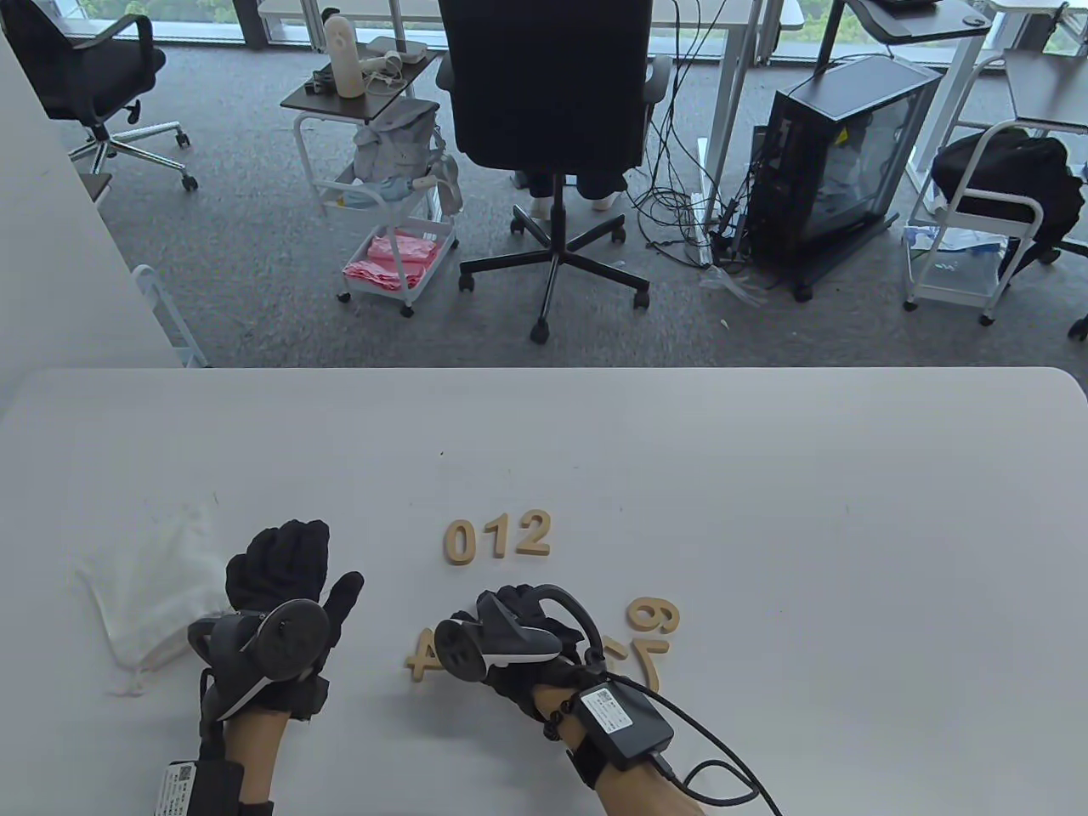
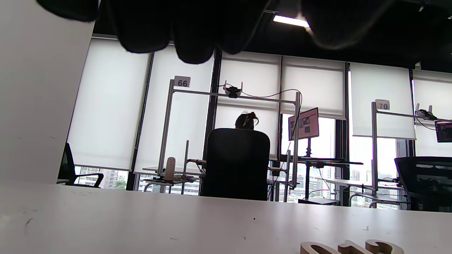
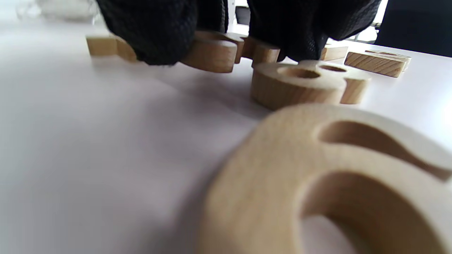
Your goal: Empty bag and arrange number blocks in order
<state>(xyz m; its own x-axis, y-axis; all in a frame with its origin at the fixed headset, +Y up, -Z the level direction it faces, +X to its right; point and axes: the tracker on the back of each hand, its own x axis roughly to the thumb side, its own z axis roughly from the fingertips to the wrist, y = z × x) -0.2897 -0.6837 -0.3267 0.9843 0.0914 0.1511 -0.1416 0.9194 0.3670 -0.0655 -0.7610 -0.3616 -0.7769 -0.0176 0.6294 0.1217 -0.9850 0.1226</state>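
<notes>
Wooden number blocks 0 (image 1: 459, 542), 1 (image 1: 500, 537) and 2 (image 1: 532, 534) stand in a row mid-table; the row's tops show in the left wrist view (image 2: 353, 247). My right hand (image 1: 510, 625) is over a loose cluster just below the row. In the right wrist view its fingertips (image 3: 222, 49) pinch a wooden block (image 3: 212, 53) low on the table; its number is hidden. A 4 (image 1: 422, 654), a 9-shaped block (image 1: 653, 614) and a 7 (image 1: 650, 661) lie around that hand. My left hand (image 1: 293, 561) rests open and empty beside the white bag (image 1: 153, 586).
In the right wrist view an 8-shaped block (image 3: 303, 83) and a large blurred block (image 3: 335, 183) lie close to the camera, and another block (image 3: 376, 62) at the right. The table's far edge (image 1: 544, 371) faces an office chair (image 1: 548, 102).
</notes>
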